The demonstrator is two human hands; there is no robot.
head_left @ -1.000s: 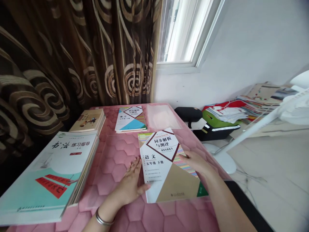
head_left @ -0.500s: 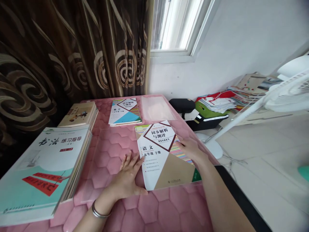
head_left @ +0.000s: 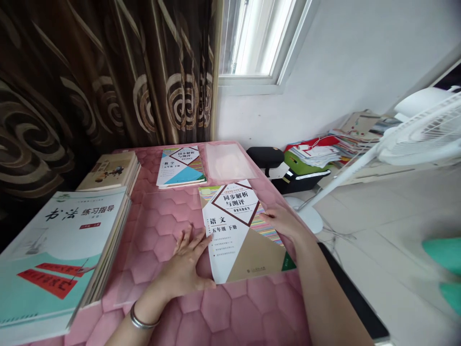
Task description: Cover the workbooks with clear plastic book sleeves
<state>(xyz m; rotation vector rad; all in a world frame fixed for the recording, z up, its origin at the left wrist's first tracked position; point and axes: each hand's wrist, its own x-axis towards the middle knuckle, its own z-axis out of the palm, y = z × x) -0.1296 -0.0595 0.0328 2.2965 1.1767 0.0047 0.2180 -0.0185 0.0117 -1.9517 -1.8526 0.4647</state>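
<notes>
A workbook (head_left: pixel 237 250) with a white, brown and striped cover lies face up in front of me, slightly turned. Beneath it, a clear plastic book cover (head_left: pixel 151 226) spreads out to the left. My left hand (head_left: pixel 185 264) lies flat with fingers spread on the plastic, its thumb and fingertips by the workbook's left edge. At the opposite edge, my right hand (head_left: pixel 283 223) is closed, fingertips resting on the striped part of the cover; its lower fingers are hidden.
On the left stand a tall stack of books (head_left: pixel 72 240) and a smaller stack (head_left: pixel 108 170). Farther back lie a blue-cornered workbook (head_left: pixel 182 166) and a pale plastic sheet (head_left: pixel 230 161). A white fan (head_left: pixel 360 158) stands right of the pink padded tabletop (head_left: pixel 212 317).
The view has shifted slightly, so the scene sits a little farther left. Both hands stay at the workbook's edges, and the workbook has hardly moved on the table.
</notes>
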